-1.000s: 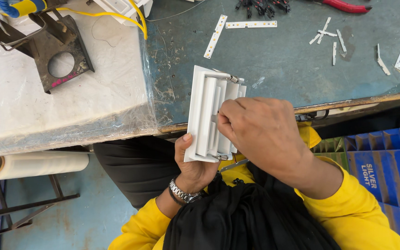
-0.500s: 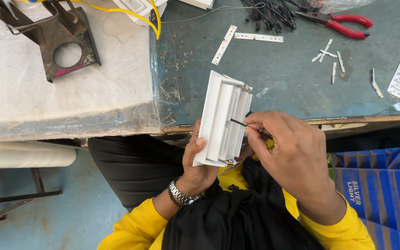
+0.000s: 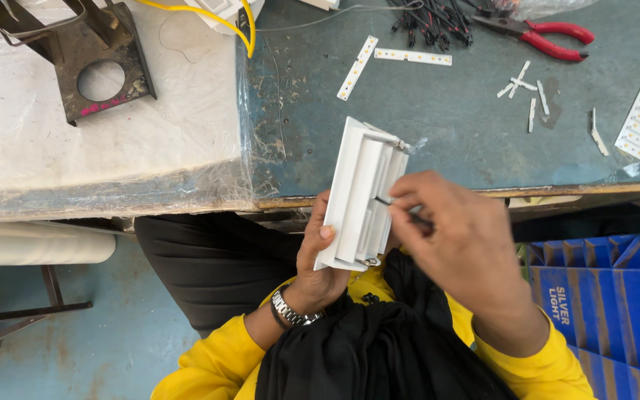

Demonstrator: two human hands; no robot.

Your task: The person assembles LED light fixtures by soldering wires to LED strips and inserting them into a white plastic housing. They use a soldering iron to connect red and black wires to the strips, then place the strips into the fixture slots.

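Two hands, left hand (image 3: pixel 318 259) and right hand (image 3: pixel 457 237), hold one white housing (image 3: pixel 357 196).

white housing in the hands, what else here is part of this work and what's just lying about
In hand: white ribbed housing, held by left hand; thin dark tool, pinched by right hand.

Lying about: red pliers, LED strips, black metal bracket, blue crate.

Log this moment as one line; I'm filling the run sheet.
left hand: holds white ribbed housing | right hand: thin dark tool against housing | red pliers on bench
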